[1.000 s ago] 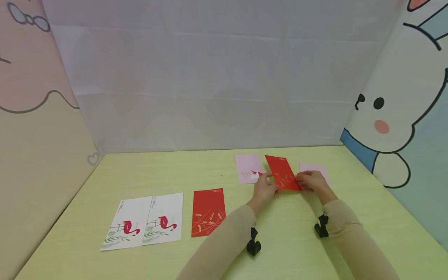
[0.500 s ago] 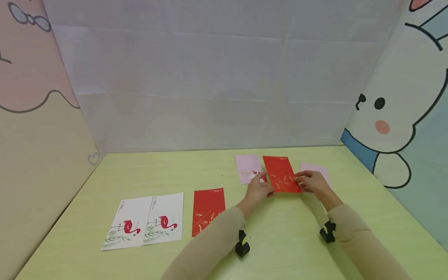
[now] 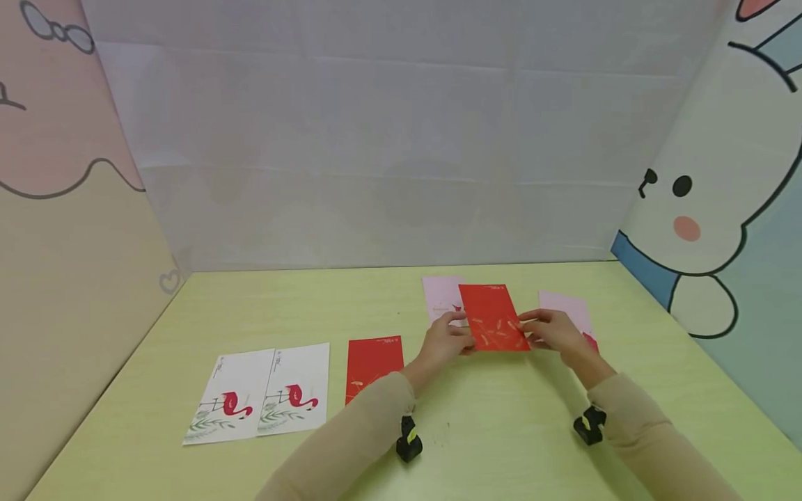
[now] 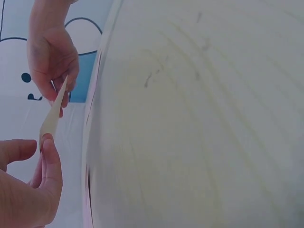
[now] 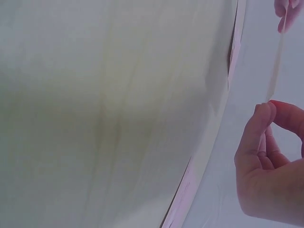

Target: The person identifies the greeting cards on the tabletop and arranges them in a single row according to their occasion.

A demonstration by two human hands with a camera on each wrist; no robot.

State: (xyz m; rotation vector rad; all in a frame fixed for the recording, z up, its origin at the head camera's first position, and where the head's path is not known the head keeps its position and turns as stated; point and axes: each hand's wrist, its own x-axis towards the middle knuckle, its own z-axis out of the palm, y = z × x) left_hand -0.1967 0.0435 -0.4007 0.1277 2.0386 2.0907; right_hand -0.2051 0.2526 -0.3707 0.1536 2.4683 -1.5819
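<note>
**Both hands hold a red envelope above the surface**

The left hand [image 3: 446, 339] pinches the left edge of the red envelope [image 3: 493, 316], and the right hand [image 3: 551, 332] pinches its right edge; fingers [image 4: 51, 156] and thumb of each close on the paper. It is lifted off the green surface [image 3: 501, 431], at about 1 o'clock from the middle. No opening shows, so what it holds cannot be told. A pink envelope [image 3: 440, 296] lies at its 10 o'clock, another pink envelope [image 3: 573, 311] at 3 o'clock. A second red envelope [image 3: 372, 358] and two flamingo envelopes [image 3: 263, 393] lie toward 8 o'clock.

Since a second ago the held envelope has shifted left and toward the person, turning squarer, now overlapping the left pink one.
</note>
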